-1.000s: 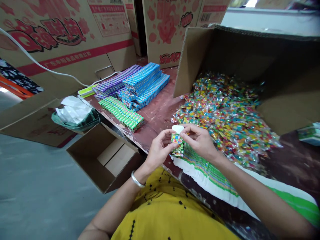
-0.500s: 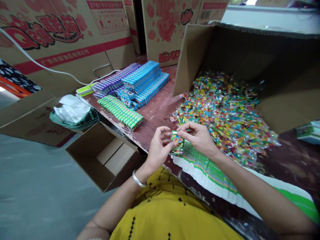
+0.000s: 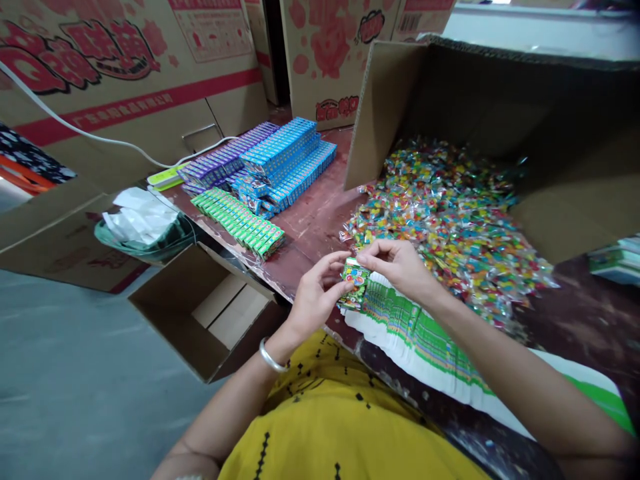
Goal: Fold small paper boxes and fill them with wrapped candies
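Note:
Between both hands is a small green candy box (image 3: pixel 353 287) with a colourful printed front. My left hand (image 3: pixel 320 290) is closed around its side, thumb across the front. At the top end of the box, the fingers of my right hand (image 3: pixel 395 263) pinch the flap. Below my right wrist lies a long overlapping row of flat green-and-white cartons (image 3: pixel 420 340). Just beyond the hands spreads a heap of small clear-wrapped, many-coloured candies (image 3: pixel 450 220), spilling from a cardboard box on its side (image 3: pixel 367 113).
Green boxes (image 3: pixel 240 223), blue boxes (image 3: pixel 285 157) and purple boxes (image 3: pixel 225 157) stand in rows on the dark red table (image 3: pixel 315 220). An open carton (image 3: pixel 170 300) and a green basket with white plastic (image 3: pixel 145 220) are at the left. Large printed cartons (image 3: pixel 130 80) stand behind; a white cable (image 3: pixel 100 135) crosses there.
My right fingers have shifted slightly at the top of the small box, and more of its printed front shows. The whole view has moved a little.

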Demonstrator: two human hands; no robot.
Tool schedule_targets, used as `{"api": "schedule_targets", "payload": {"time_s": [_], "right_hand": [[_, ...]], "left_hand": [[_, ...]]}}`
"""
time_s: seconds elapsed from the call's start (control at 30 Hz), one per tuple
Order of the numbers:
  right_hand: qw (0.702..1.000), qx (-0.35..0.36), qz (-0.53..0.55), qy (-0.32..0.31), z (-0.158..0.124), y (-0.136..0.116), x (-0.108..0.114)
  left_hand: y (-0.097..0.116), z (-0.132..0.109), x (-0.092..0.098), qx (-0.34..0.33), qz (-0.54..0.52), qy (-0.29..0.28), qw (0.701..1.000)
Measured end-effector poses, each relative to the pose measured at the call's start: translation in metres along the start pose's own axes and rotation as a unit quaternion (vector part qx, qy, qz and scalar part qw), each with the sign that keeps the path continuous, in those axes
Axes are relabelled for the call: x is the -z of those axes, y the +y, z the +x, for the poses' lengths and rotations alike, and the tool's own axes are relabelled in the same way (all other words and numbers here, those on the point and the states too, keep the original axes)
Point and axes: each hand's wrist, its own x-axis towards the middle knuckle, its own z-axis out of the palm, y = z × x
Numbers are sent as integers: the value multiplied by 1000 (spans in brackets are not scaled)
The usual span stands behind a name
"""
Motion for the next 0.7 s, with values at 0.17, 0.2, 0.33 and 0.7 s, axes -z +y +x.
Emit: {"api": "schedule_targets", "payload": {"time_s": [0.17, 0.2, 0.33, 0.7], "right_hand": [[988, 53, -138, -53, -9, -4, -1], [980, 62, -179, -65, -11, -4, -3], [936, 121, -325, -65, -16, 0, -12], [869, 220, -439, -53, -7, 11, -19]], "left_hand": [[-3, 3, 4, -5, -4, 26, 1000], [-4, 5, 5, -10, -12, 39, 999], [-8, 11, 6, -19, -34, 70, 997], [-22, 15, 27, 25, 70, 100, 992]]}}
